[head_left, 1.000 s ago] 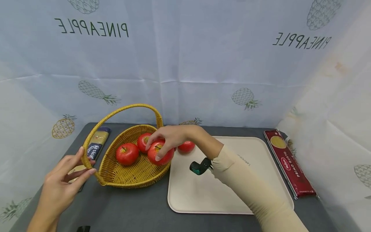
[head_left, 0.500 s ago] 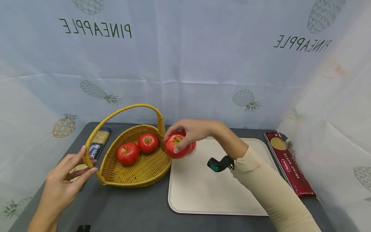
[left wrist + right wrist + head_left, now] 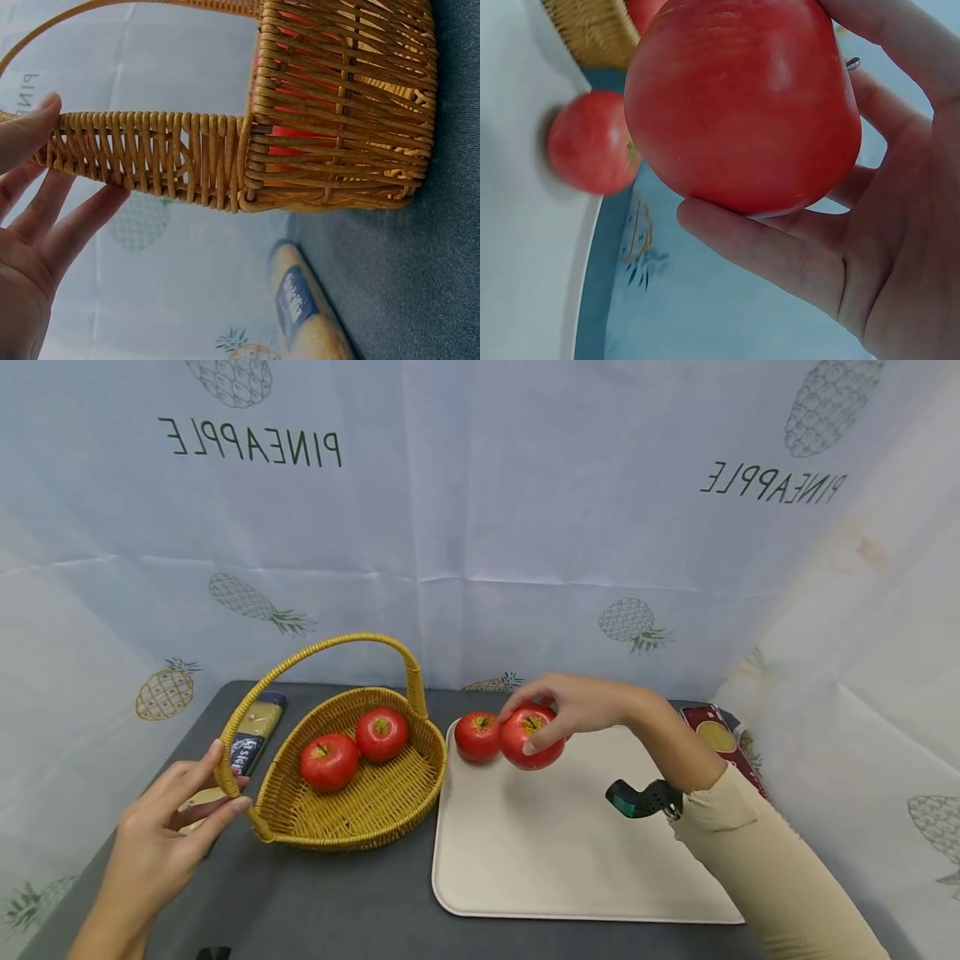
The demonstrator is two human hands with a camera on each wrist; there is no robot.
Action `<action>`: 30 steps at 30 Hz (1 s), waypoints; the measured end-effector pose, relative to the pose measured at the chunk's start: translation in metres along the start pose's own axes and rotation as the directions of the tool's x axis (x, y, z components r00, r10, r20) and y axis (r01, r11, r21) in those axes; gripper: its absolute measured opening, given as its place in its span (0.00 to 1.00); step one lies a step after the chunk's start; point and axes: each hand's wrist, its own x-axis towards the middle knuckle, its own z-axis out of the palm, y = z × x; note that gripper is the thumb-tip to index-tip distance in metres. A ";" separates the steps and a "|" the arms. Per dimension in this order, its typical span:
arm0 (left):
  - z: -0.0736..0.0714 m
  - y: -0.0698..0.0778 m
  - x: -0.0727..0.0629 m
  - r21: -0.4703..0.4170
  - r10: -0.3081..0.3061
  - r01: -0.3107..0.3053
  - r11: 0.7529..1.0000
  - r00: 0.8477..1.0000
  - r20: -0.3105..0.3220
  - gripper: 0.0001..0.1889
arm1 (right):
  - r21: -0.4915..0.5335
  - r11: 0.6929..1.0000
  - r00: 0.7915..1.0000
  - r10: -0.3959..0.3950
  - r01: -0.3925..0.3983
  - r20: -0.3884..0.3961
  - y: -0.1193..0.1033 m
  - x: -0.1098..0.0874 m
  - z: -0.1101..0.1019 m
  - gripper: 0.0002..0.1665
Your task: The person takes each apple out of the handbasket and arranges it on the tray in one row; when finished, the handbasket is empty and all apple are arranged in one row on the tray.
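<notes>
My right hand grips a red apple above the beige tray; in the right wrist view the apple fills the space between thumb and fingers. Another apple lies at the tray's back left corner, just left of the held one. With thumb and fingers, my left hand pinches the handle of the yellow wicker basket near its left base. Two apples sit side by side in that basket, a front one and a back one. The left wrist view shows the handle between the fingers.
Behind the basket's left side lies a pasta packet with a blue label. A red packet at the tray's right is partly hidden by my right arm. A pineapple-print cloth hangs behind the grey table.
My right hand has carried the apple from over the basket rightward to above the tray, uncovering the apple in the tray's corner. The left hand stays on the handle.
</notes>
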 end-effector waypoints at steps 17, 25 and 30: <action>-0.001 0.000 -0.004 -0.016 -0.011 0.011 1.000 1.000 -0.007 0.36 | 0.033 0.999 0.985 0.010 -0.005 -0.171 0.060 -0.031 0.007 0.26; 0.000 0.000 -0.002 -0.019 -0.004 0.004 1.000 1.000 -0.006 0.36 | 0.087 0.995 0.962 0.060 -0.038 -0.266 0.098 -0.025 0.025 0.29; 0.001 -0.001 -0.001 -0.018 0.001 -0.001 1.000 1.000 -0.003 0.36 | 0.112 0.992 0.944 0.085 -0.052 -0.318 0.117 -0.018 0.037 0.30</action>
